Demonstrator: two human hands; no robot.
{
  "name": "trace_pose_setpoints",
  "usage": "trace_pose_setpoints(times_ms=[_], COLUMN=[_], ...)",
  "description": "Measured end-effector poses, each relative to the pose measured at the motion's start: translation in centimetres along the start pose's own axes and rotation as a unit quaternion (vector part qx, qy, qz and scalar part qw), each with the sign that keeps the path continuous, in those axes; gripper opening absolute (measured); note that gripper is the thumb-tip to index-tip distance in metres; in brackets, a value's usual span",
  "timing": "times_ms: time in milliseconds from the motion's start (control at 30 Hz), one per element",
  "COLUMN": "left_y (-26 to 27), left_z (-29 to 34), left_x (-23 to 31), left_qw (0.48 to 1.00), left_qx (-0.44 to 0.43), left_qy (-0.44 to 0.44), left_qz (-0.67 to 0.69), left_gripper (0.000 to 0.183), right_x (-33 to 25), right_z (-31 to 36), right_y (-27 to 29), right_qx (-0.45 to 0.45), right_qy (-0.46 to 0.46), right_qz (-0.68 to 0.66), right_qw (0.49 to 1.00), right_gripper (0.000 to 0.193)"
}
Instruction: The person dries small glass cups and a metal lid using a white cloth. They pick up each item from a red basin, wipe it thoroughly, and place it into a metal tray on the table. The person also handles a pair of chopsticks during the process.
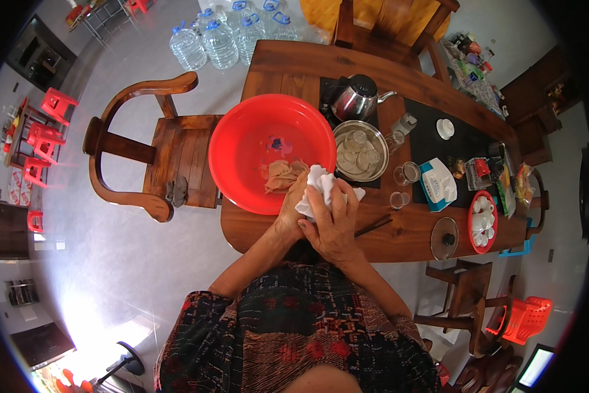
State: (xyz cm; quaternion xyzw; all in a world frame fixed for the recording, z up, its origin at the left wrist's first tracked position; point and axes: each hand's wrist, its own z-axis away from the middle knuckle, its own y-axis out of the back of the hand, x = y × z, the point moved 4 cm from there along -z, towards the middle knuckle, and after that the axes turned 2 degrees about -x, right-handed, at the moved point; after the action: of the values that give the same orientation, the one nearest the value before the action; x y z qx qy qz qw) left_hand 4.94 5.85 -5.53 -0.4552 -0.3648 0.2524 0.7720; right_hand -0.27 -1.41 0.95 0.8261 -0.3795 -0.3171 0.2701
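Gripping a white cloth [320, 187] tightly, both hands [320, 209] are closing around it over the red basin [242, 141], perhaps so drips are falling inside

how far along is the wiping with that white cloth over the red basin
Done: hard to say; small glass cups sit piled in the round steel bowl, whether washed or not I cannot tell. In hand: both the left hand and right hand grip the crumpled white cloth at the rim of the round red plastic basin, where a tan rag lies. Left: loose clear glasses on the wooden table.
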Motion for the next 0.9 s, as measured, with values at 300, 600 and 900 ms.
trace_pose_setpoints(times_ms=[300, 600, 900], left_y=[-1.7, -2.4, -3.1], left_z=[0.8, 0.7, 2.3], left_x=[0.8, 0.4, 2.5], left_qw=[0.994, 0.984, 0.748], left_qx=[-0.064, -0.054, -0.036], left_qy=[0.004, 0.039, -0.334], left_qz=[-0.094, -0.167, -0.573], left_gripper=[0.025, 0.032, 0.013], right_x=[3.2, 6.7, 8.6], right_z=[-3.6, -2.2, -1.0], right_y=[1.7, 0.4, -1.6], right_qx=[-0.046, -0.099, -0.057], right_qy=[-0.056, -0.297, -0.404], right_qz=[-0.21, -0.483, -0.655], right_qw=[0.975, 0.818, 0.637], right_gripper=[0.04, 0.024, 0.022])
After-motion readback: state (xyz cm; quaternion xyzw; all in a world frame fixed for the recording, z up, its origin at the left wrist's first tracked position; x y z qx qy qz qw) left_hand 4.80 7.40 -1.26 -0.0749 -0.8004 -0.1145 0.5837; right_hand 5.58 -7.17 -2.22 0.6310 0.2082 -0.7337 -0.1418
